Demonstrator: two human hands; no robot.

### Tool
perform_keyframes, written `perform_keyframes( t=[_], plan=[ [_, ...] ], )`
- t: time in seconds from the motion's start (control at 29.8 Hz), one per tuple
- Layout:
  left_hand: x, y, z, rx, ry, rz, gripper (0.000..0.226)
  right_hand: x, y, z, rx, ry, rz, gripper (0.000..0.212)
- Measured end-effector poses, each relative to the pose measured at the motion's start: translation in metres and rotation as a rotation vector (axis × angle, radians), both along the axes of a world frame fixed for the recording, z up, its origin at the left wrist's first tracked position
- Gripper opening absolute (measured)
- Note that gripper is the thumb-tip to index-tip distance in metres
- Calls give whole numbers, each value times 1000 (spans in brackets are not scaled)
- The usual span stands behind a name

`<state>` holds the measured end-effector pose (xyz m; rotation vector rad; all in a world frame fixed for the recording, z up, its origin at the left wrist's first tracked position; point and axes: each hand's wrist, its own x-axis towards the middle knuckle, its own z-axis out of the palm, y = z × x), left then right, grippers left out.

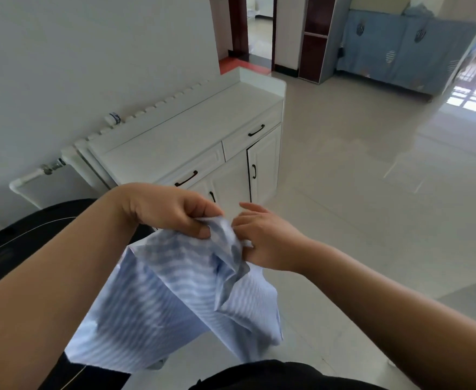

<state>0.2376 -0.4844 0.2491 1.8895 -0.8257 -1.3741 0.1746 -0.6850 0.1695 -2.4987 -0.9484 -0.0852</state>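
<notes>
A light blue striped shirt (175,299) hangs in the air in front of me, bunched at its top. My left hand (169,209) pinches the top edge of the cloth between thumb and curled fingers. My right hand (265,235) is just to the right of that spot, its lower fingers tucked into the gathered fabric and its index finger stretched out. The cloth hides those right fingertips. The shirt's lower part drapes down over my dark trousers (273,375).
A white cabinet (203,130) with drawers and black handles stands ahead against the wall, a radiator (146,111) behind it. A dark object (20,237) lies at the left. Pale tiled floor (372,192) stretches right toward a blue-covered cupboard (394,49) and a doorway.
</notes>
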Motion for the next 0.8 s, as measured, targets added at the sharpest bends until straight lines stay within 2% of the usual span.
perform_keyframes(
  t=[0.1,0.13,0.2,0.3,0.4,0.47,0.57,0.67,0.74,0.8],
  plan=[
    [1,26,9,1,-102,139,18,-1,-7,10,25,234,-184,31],
    [-1,34,13,28,-141,153,18,-1,-7,11,21,258,-220,35],
    [-9,34,22,151,-284,100,27,-3,0,14,2,263,-226,33],
    [-29,-1,23,343,-593,14,49,-7,17,23,-22,287,-187,16],
    [-48,-34,10,474,-812,86,60,-4,24,35,-56,273,-170,29],
    [-51,-36,3,465,-952,140,55,-1,20,38,-14,290,-234,32],
    [-54,-24,0,320,-961,205,23,1,12,32,91,318,-284,41],
    [-57,-20,-3,190,-955,268,15,8,1,26,132,375,-225,36],
    [-54,-18,-3,163,-983,281,9,13,-10,23,60,413,-205,40],
    [-47,-12,-1,144,-934,306,12,15,-25,20,-21,452,-175,39]
  ],
)
